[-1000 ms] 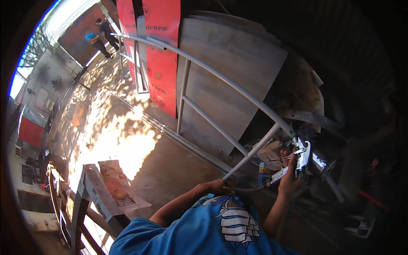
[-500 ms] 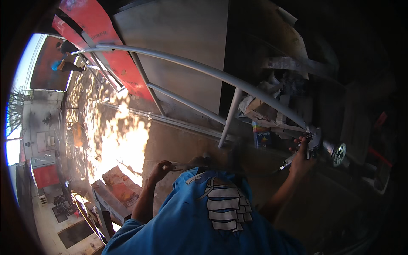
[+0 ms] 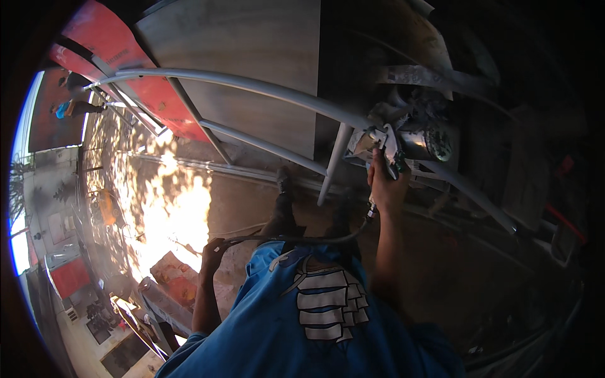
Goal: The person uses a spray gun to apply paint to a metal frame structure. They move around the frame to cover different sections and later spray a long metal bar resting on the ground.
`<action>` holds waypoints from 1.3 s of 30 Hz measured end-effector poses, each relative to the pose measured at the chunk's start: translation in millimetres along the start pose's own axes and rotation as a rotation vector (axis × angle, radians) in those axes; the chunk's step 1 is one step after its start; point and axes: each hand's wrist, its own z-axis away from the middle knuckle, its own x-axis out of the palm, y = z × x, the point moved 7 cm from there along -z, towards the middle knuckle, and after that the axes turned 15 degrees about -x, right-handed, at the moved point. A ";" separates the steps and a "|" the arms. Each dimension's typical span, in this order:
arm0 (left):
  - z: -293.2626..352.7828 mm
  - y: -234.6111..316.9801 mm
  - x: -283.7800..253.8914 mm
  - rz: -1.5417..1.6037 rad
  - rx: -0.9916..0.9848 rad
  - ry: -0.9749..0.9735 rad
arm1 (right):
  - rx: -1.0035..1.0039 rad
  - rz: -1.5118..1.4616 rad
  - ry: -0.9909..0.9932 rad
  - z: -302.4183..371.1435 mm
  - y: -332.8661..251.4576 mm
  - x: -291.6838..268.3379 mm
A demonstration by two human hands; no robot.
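My right hand (image 3: 389, 184) is wrapped round the handle of a spray gun (image 3: 391, 150), which has a metal cup beside it. The gun is level with the long grey tube of a metal frame (image 3: 252, 82) and hides part of it. From the gun's handle a dark air hose (image 3: 302, 239) curves left across my body. My left hand (image 3: 212, 253) is closed round that hose, low on the left.
A grey sheet panel (image 3: 252, 57) and a red panel (image 3: 126, 47) stand behind the frame. Crumpled paper and scraps (image 3: 428, 104) lie at the right. A reddish block-like object (image 3: 170, 277) is at lower left. Another person (image 3: 79, 107) is far left.
My right hand has moved left and away from me along the frame with the spray gun. My left hand has shifted slightly left, and the hose now shows stretched across my body.
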 end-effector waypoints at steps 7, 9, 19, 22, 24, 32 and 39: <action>-74.0 -33.3 -48.8 0.033 0.013 -0.067 | 0.039 -0.276 0.058 14.3 -21.7 71.3; -107.3 -31.6 -52.9 -0.019 0.002 -0.133 | 0.072 -0.093 0.172 16.4 -18.2 64.9; -202.8 97.6 -32.2 0.046 0.343 -0.405 | 0.061 0.512 0.611 45.4 -53.2 -26.0; -205.6 122.0 -31.3 0.043 0.382 -0.432 | -0.053 0.475 0.674 50.0 -70.1 -28.0; -205.7 124.4 -34.1 0.071 0.417 -0.442 | -0.002 0.499 0.675 51.3 -70.5 -21.9; -240.8 66.1 -70.7 0.072 0.357 -0.333 | 0.148 0.487 0.435 33.2 -39.5 78.0; -260.3 17.8 -112.9 0.055 0.240 -0.220 | 0.072 0.169 0.238 22.8 -48.0 169.8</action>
